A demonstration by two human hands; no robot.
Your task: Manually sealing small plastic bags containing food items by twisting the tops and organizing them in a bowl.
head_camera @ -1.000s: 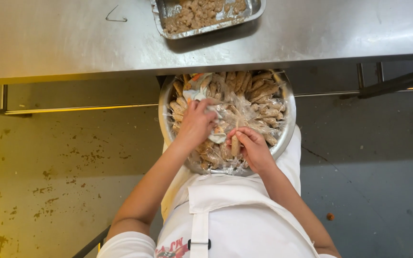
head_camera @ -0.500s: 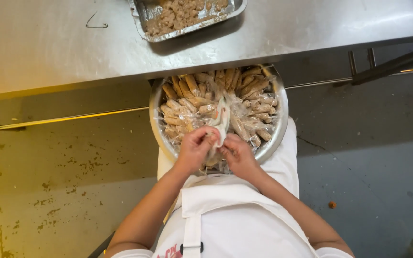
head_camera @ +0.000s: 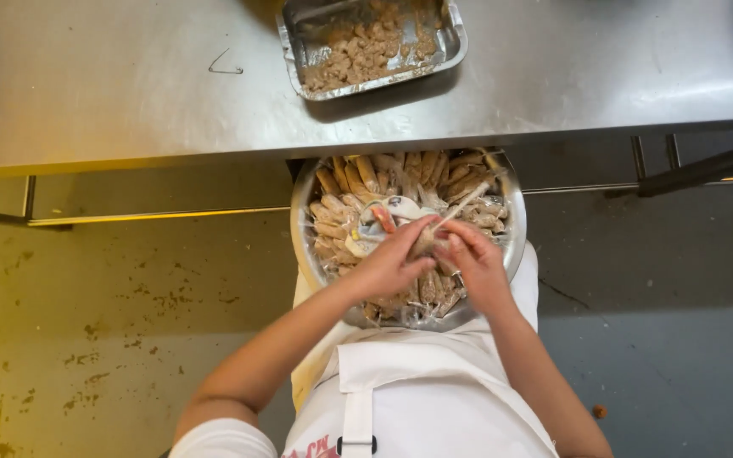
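A round metal bowl (head_camera: 302, 222) rests on my lap, packed with several small clear bags of brown filling. Both hands meet over its middle. My left hand (head_camera: 390, 265) and my right hand (head_camera: 474, 262) pinch the same small clear bag (head_camera: 428, 240) of filling between their fingertips; a thin strip of plastic (head_camera: 467, 200) sticks up and to the right from it. A bundle of white plastic with a red mark (head_camera: 381, 219) lies in the bowl just left of my fingers.
A steel table (head_camera: 112, 76) spans the top, its front edge just over the bowl's far rim. On it stands a rectangular metal tray (head_camera: 454, 45) of brown minced filling, and a bent wire (head_camera: 226, 66) lies to the left. My white apron (head_camera: 417, 399) covers my lap. The stained floor (head_camera: 86, 322) is below.
My hands have come together from spread positions in the bowl and now hold one small bag between them. The view has shifted slightly, showing more of the table and tray.
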